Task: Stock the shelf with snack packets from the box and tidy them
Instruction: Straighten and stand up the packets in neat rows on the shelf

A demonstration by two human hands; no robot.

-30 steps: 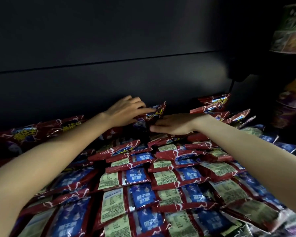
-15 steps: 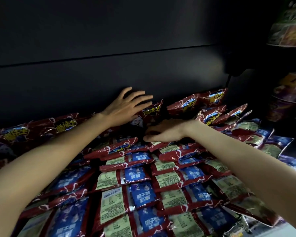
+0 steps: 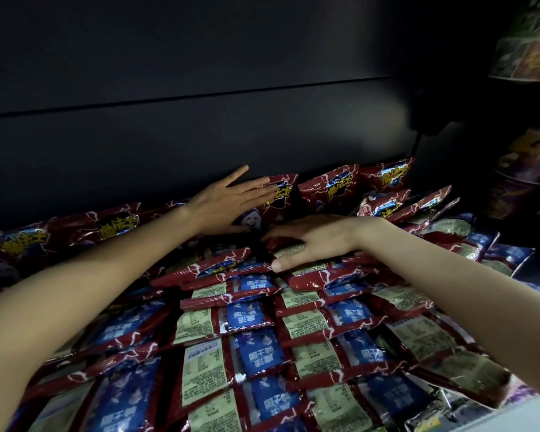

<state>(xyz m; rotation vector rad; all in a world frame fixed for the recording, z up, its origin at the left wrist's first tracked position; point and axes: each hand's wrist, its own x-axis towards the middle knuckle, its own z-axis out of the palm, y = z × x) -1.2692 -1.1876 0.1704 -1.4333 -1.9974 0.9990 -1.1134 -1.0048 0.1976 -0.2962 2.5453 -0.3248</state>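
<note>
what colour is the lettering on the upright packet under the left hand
Yellow, on the glossy dark red upright packet; the head view shows it.

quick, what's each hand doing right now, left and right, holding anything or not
Left hand: open, straight fingers pressed flat against an upright red snack packet at the back.
Right hand: open, palm down on the stacked packets, gripping nothing.

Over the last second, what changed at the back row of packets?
The left hand opened flat and now presses an upright red packet toward the dark back panel. More red packets now stand upright to its right. The right hand shifted slightly, resting on the flat-lying packets, whose rows stayed put.
</note>
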